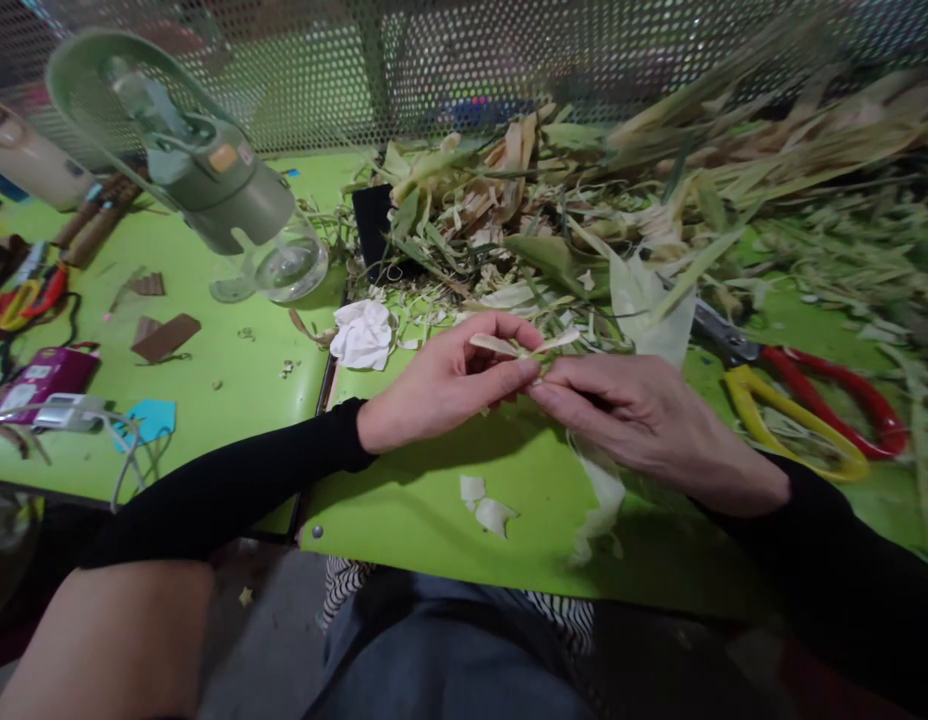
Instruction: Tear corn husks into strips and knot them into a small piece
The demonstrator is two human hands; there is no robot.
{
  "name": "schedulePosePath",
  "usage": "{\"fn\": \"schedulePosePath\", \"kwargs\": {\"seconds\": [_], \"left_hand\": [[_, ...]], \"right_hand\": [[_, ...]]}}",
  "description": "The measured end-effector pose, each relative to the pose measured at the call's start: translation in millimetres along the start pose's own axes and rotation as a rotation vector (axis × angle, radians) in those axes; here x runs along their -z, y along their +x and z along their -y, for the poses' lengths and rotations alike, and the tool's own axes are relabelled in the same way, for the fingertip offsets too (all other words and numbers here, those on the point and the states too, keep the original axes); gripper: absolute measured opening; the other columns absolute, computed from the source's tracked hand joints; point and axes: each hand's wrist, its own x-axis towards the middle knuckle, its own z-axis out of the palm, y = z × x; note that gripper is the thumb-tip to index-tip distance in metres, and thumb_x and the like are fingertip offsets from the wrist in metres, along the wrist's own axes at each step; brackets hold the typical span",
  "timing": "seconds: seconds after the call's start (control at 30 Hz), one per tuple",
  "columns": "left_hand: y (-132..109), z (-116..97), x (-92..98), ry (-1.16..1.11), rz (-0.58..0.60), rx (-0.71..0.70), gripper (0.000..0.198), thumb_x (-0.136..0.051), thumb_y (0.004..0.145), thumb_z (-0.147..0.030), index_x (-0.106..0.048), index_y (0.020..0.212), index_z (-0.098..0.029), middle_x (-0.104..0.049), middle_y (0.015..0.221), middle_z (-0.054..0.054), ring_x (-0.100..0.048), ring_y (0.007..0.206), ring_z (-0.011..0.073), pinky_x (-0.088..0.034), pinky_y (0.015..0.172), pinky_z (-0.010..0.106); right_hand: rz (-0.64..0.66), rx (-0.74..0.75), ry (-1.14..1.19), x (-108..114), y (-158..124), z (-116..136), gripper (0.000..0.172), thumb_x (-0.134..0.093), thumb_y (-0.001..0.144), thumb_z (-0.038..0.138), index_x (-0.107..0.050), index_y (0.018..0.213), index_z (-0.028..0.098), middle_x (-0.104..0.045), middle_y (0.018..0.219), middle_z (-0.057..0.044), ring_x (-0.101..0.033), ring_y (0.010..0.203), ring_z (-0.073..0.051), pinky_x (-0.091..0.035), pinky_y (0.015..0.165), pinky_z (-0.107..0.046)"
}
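My left hand (456, 378) pinches a small pale strip of corn husk (498, 346) between thumb and fingers. Against it, my right hand (638, 412) is closed, its thumb and forefinger gripping the lower end of the same piece. Its two narrow ends spread out above my fingertips like a bow; the middle is partly hidden. A longer translucent husk strip (600, 495) hangs below my right hand onto the green table. Two small husk scraps (495, 517) lie in front of my hands. Behind my right hand stands a wide pale husk leaf (651, 305).
Scissors with red and yellow handles (783, 420) lie at right. A heap of corn husks (509, 210) covers the back, partly over a black phone (371, 228). Crumpled tissue (362, 335), a green bottle (231, 180), a purple box (48, 380) and cables are at left. A perforated screen (321, 90) bounds the rear.
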Motion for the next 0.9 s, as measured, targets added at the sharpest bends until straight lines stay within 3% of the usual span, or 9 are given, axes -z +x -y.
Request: {"fn": "schedulePosePath", "kwargs": {"seconds": [0.17,0.3,0.43,0.53,0.67,0.9], "left_hand": [[1.5,-5.1,4.3,-0.038,0.020,0.059,0.032,-0.084,0.084,-0.032,-0.062,0.101,-0.017,-0.065,0.085,-0.003,-0.057,0.063,0.0039,-0.049,0.060,0.020],[7.2,-3.7,13.8,-0.101,0.067,0.135,0.019,-0.072,0.091,-0.024,-0.062,0.105,-0.015,-0.069,0.076,-0.002,-0.065,0.068,0.0078,-0.053,0.067,0.021],[11.6,-1.2,20.6,-0.236,0.069,0.198,0.017,-0.056,0.094,-0.012,-0.066,0.108,-0.013,-0.078,0.088,0.005,-0.073,0.081,0.0114,-0.057,0.078,0.025],[12.5,1.0,21.9,-0.254,0.064,0.223,0.015,-0.061,0.095,-0.014,-0.066,0.110,-0.014,-0.081,0.097,0.008,-0.075,0.087,0.0123,-0.058,0.085,0.028],[12.2,4.3,20.4,-0.187,0.093,0.234,0.018,-0.073,0.093,-0.020,-0.067,0.109,-0.014,-0.081,0.094,0.005,-0.076,0.088,0.0129,-0.058,0.084,0.028],[10.7,3.5,17.1,-0.258,0.042,0.268,0.012,-0.068,0.097,-0.016,-0.067,0.109,-0.014,-0.081,0.096,0.007,-0.078,0.093,0.0140,-0.060,0.092,0.031]], "right_hand": [[0.014,0.053,0.005,0.5,-0.5,2.6,0.039,-0.053,0.101,0.025,-0.036,0.066,0.023,-0.033,0.057,0.007,-0.031,0.051,-0.010,-0.029,0.054,-0.028],[-0.018,-0.033,0.050,-1.6,1.0,-4.9,0.039,-0.053,0.105,0.035,-0.048,0.068,0.023,-0.042,0.060,0.005,-0.037,0.053,-0.011,-0.031,0.053,-0.028],[-0.089,-0.098,0.066,-0.6,2.4,-10.4,0.042,-0.055,0.105,0.044,-0.054,0.069,0.023,-0.045,0.059,0.005,-0.038,0.052,-0.011,-0.029,0.052,-0.029],[-0.142,-0.109,0.067,1.3,2.5,-10.5,0.044,-0.057,0.104,0.050,-0.057,0.068,0.024,-0.044,0.056,0.005,-0.037,0.051,-0.012,-0.029,0.052,-0.030],[-0.198,-0.122,0.058,1.7,2.6,-10.7,0.047,-0.058,0.102,0.058,-0.060,0.069,0.024,-0.050,0.059,0.003,-0.041,0.052,-0.014,-0.031,0.052,-0.031],[-0.279,-0.164,0.080,-2.6,4.4,-15.8,0.043,-0.061,0.100,0.060,-0.061,0.076,0.024,-0.053,0.062,0.003,-0.042,0.053,-0.013,-0.031,0.049,-0.031]]}}
